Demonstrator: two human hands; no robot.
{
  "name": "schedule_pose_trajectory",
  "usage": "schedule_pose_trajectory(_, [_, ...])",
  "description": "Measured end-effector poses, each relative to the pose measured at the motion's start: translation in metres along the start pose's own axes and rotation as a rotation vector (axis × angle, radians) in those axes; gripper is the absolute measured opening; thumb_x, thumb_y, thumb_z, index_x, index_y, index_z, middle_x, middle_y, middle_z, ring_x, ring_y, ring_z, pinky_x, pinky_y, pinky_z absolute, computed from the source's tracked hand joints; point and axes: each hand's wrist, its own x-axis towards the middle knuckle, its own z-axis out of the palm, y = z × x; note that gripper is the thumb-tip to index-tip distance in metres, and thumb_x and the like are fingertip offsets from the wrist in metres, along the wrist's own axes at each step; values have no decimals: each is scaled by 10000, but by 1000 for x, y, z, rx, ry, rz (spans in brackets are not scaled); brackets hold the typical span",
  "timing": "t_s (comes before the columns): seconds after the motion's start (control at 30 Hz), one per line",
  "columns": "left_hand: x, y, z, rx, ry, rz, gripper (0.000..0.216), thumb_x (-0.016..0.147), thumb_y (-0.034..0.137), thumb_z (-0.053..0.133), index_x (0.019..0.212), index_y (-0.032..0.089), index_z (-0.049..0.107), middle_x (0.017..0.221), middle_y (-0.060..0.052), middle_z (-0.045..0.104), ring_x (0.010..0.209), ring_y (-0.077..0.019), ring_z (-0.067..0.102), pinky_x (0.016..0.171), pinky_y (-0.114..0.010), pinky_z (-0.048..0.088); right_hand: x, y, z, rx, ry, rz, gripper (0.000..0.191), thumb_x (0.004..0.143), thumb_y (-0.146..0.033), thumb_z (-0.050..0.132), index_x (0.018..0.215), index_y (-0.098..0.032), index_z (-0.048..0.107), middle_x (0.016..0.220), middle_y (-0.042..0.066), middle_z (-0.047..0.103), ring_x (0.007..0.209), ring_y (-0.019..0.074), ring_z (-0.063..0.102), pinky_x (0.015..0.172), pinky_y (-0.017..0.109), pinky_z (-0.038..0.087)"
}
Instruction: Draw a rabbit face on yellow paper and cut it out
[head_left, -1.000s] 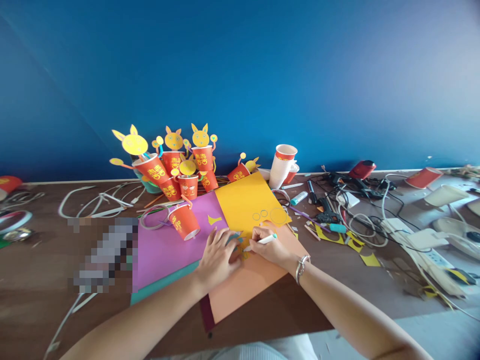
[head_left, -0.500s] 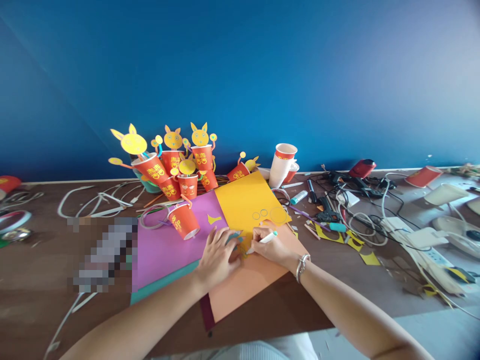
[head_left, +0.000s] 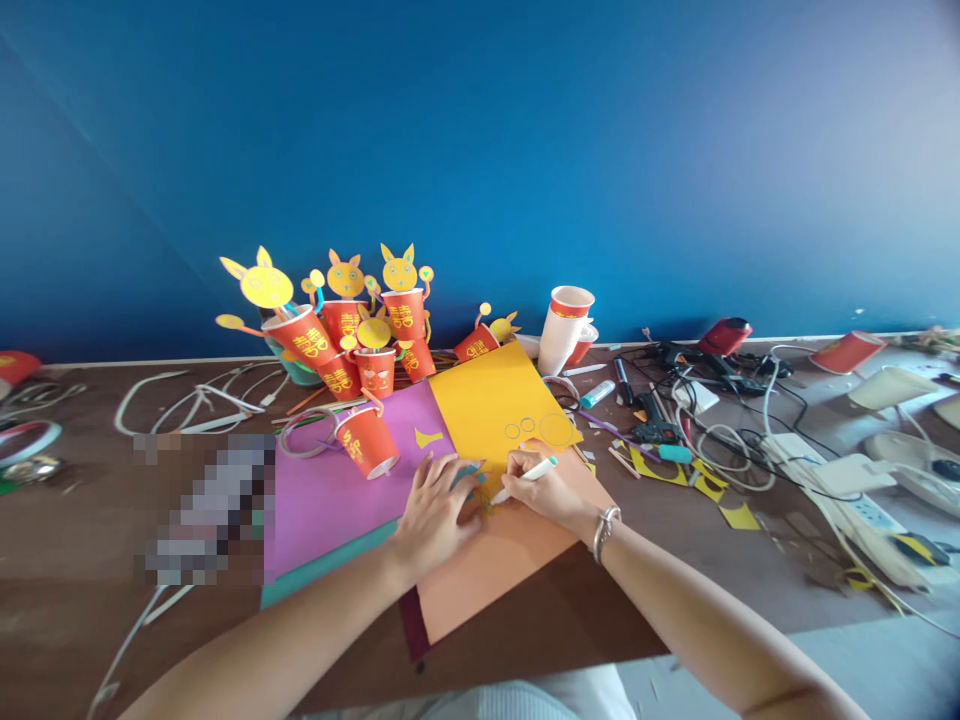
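My right hand (head_left: 534, 487) grips a white marker pen (head_left: 538, 470) with a pale green end, its tip down at a small yellow paper piece (head_left: 489, 495). Flat with fingers spread, my left hand (head_left: 437, 508) rests across the papers just left of the pen and partly covers that piece. Under both hands lie an orange sheet (head_left: 487, 575) and a yellow sheet (head_left: 487, 395) with several circles drawn near its right corner. To the left, a purple sheet (head_left: 322, 515) carries a red paper cup (head_left: 367, 442) on its side and a yellow scrap (head_left: 428, 438).
Red cups with yellow rabbit faces (head_left: 401, 270) stand against the blue wall. A stack of white cups (head_left: 564, 335) is behind the yellow sheet. Right of the papers lie yellow offcuts (head_left: 739, 516), a glue gun (head_left: 654, 422), tangled cables and a power strip (head_left: 870, 510).
The pen and my right fingers have shifted very slightly over the small yellow piece. My left hand stays in place.
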Motion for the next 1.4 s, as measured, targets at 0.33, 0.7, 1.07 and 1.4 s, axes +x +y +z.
schedule_pose_trajectory(0.33, [0, -1, 2, -2, -12, -12, 264, 739, 226, 646, 1001, 241, 614, 1191, -51, 607, 1181, -267, 483, 1080, -508, 261, 2, 8, 4, -212, 100, -89, 227, 674, -171, 508, 539, -203, 328, 505, -51, 403, 542, 98, 359, 500, 221, 259])
schedule_pose_trajectory(0.7, [0, 0, 0, -6, -27, -13, 264, 748, 209, 629, 1010, 238, 616, 1202, -51, 600, 1189, -267, 472, 1085, -511, 257, 1, 12, 4, -144, 26, -73, 192, 630, -139, 473, 527, -201, 323, 488, -57, 396, 532, 95, 354, 490, 216, 263])
schedule_pose_trajectory(1.07, [0, 0, 1, -4, -34, -18, 283, 736, 219, 648, 1018, 228, 617, 1188, -53, 601, 1190, -270, 476, 1082, -518, 270, 0, 4, 1, -34, 21, -25, 193, 711, -227, 507, 573, -210, 372, 507, -55, 434, 488, 92, 393, 456, 207, 291])
schedule_pose_trajectory(1.4, [0, -2, 2, 4, -20, -4, 272, 744, 209, 634, 1015, 225, 613, 1193, -56, 601, 1190, -270, 472, 1083, -520, 261, 1, 8, 4, -133, 42, -57, 211, 644, -172, 489, 516, -202, 323, 483, -61, 372, 503, 85, 338, 470, 204, 266])
